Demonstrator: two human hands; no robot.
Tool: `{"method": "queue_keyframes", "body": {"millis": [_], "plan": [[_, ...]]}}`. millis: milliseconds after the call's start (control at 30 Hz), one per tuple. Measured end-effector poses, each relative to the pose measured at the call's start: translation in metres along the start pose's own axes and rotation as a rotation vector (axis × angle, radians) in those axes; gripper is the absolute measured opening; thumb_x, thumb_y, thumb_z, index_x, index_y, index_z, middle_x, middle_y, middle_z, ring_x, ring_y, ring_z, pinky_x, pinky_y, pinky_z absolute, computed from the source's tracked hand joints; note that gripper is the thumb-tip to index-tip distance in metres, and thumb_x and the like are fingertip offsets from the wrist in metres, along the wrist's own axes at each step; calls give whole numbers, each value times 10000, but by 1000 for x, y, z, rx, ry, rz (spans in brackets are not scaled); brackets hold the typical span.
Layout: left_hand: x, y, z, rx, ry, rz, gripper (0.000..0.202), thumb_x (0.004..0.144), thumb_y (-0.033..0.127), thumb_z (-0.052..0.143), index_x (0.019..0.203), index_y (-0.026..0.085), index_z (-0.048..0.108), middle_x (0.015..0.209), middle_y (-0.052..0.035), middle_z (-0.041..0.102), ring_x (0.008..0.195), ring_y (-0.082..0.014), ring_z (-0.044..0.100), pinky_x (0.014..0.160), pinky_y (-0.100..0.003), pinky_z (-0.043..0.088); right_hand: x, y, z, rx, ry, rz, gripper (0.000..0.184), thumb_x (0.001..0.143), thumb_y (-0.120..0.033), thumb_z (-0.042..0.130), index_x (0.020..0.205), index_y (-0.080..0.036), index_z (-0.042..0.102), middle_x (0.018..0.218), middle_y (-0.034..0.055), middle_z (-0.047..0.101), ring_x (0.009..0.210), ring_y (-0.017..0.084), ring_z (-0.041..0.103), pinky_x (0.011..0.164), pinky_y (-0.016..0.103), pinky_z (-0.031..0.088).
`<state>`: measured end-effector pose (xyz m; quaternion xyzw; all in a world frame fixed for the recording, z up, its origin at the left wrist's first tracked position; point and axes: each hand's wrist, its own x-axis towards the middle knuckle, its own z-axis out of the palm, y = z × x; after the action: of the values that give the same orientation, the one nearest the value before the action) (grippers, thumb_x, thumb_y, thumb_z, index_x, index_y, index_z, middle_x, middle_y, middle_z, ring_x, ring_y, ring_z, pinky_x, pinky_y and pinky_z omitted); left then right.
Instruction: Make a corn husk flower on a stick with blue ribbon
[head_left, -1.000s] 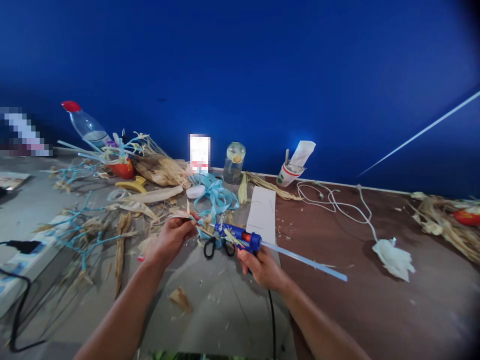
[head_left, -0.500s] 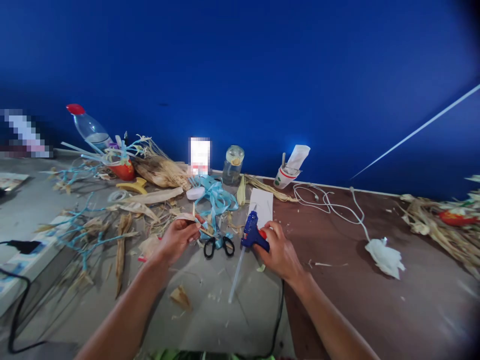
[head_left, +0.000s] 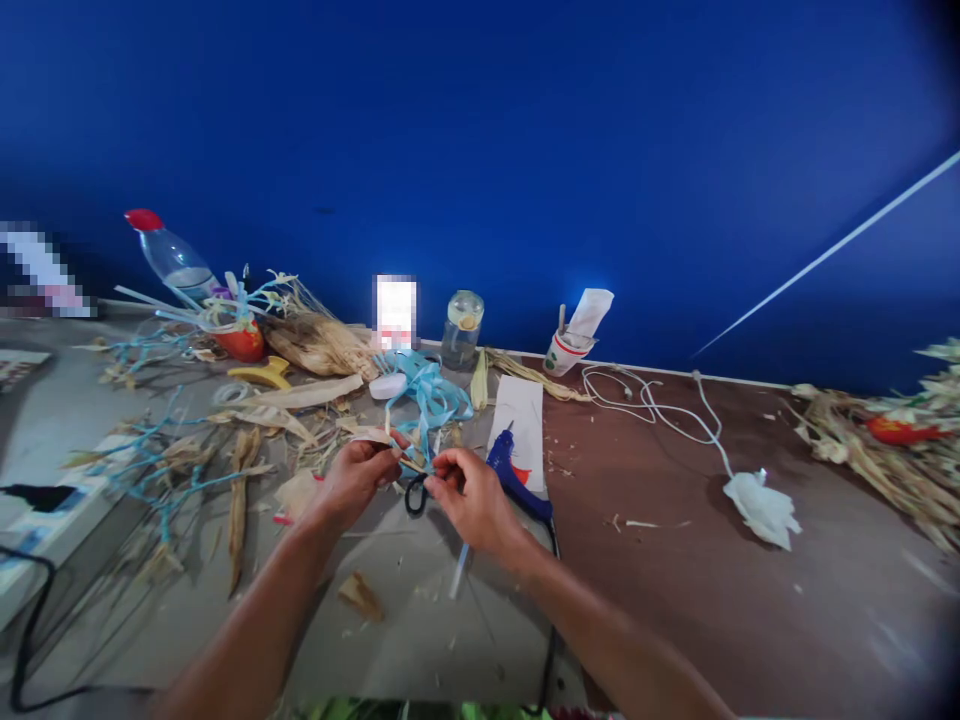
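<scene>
My left hand (head_left: 352, 482) is closed in a pinch on a small dry corn-husk piece (head_left: 375, 436) held above the table. Close beside it, my right hand (head_left: 469, 495) pinches the other end of the same husk piece. The blue hot-glue gun (head_left: 517, 478) lies on the table just right of my right hand, its nozzle on a white paper sheet (head_left: 521, 425) and its clear glue stick (head_left: 459, 570) pointing toward me. Black-handled scissors (head_left: 413, 494) lie partly hidden under my hands.
Light blue ribbon (head_left: 431, 392), dry husks (head_left: 319, 345) and blue-wrapped stems (head_left: 161, 465) litter the grey mat. At the back stand a red-capped bottle (head_left: 171, 255), a glass jar (head_left: 460, 328) and a paper cup (head_left: 562, 352). A white cable (head_left: 660, 408) and white husk flower (head_left: 761, 505) lie right.
My right hand set the glue gun down on the table by the paper, let go of it, and moved left to join my left hand on the husk piece.
</scene>
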<state>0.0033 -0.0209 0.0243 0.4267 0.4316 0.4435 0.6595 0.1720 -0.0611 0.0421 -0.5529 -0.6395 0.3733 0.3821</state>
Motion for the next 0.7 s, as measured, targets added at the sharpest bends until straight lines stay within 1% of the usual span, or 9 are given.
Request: {"method": "queue_keyframes", "body": {"millis": [67, 133, 200, 267, 433, 567, 633, 700], "plan": [[0, -1, 0, 10, 5, -3, 229, 668, 316, 662, 796, 135, 601, 512, 56, 436, 445, -63, 325, 473, -226, 217, 5, 0, 11, 19, 32, 24, 159, 725, -268, 601, 842, -166, 568, 742, 10, 603, 591, 100, 509, 577, 222, 420], [0, -1, 0, 31, 6, -10, 232, 667, 317, 658, 804, 137, 604, 505, 57, 426, 445, -67, 325, 463, -225, 207, 7, 0, 15, 27, 54, 37, 120, 720, -256, 602, 796, -168, 573, 709, 3, 604, 591, 103, 516, 574, 218, 416], [1, -2, 0, 43, 0, -15, 228, 678, 319, 647, 811, 140, 602, 476, 69, 389, 438, -70, 312, 459, -224, 206, 8, 1, 16, 34, 65, 38, 79, 737, -246, 579, 745, -168, 576, 681, 0, 607, 593, 107, 526, 577, 216, 416], [1, -2, 0, 43, -3, -10, 224, 685, 320, 642, 812, 141, 598, 463, 74, 369, 435, -70, 305, 457, -223, 209, 8, 1, 17, 45, 79, 19, 88, 756, -243, 556, 720, -166, 579, 677, 4, 614, 605, 111, 536, 585, 214, 417], [0, -1, 1, 55, -12, -6, 195, 707, 297, 629, 820, 141, 599, 471, 71, 376, 449, -72, 312, 465, -224, 212, 6, 3, 19, 52, 101, -11, 76, 745, -226, 549, 708, -166, 575, 667, 7, 605, 592, 113, 527, 576, 211, 409], [0, -2, 2, 80, -13, -21, 191, 708, 305, 637, 762, 124, 607, 484, 54, 411, 456, -73, 326, 463, -228, 218, 6, 4, 20, 40, 107, -23, 84, 737, -203, 509, 685, -169, 566, 651, 5, 588, 592, 112, 516, 580, 214, 394], [0, -4, 3, 72, -7, -23, 210, 692, 312, 653, 766, 119, 618, 498, 41, 443, 461, -79, 351, 461, -231, 232, 7, 4, 20, 85, 98, 6, 84, 719, -193, 494, 669, -168, 557, 640, -2, 575, 583, 106, 503, 571, 209, 384], [1, -5, 3, 49, 0, -29, 236, 673, 317, 670, 792, 117, 629, 509, 30, 470, 469, -86, 381, 459, -231, 246, 8, 5, 20, 191, 82, 67, 86, 702, -201, 489, 647, -167, 546, 606, -18, 546, 551, 95, 469, 535, 203, 362]]}}
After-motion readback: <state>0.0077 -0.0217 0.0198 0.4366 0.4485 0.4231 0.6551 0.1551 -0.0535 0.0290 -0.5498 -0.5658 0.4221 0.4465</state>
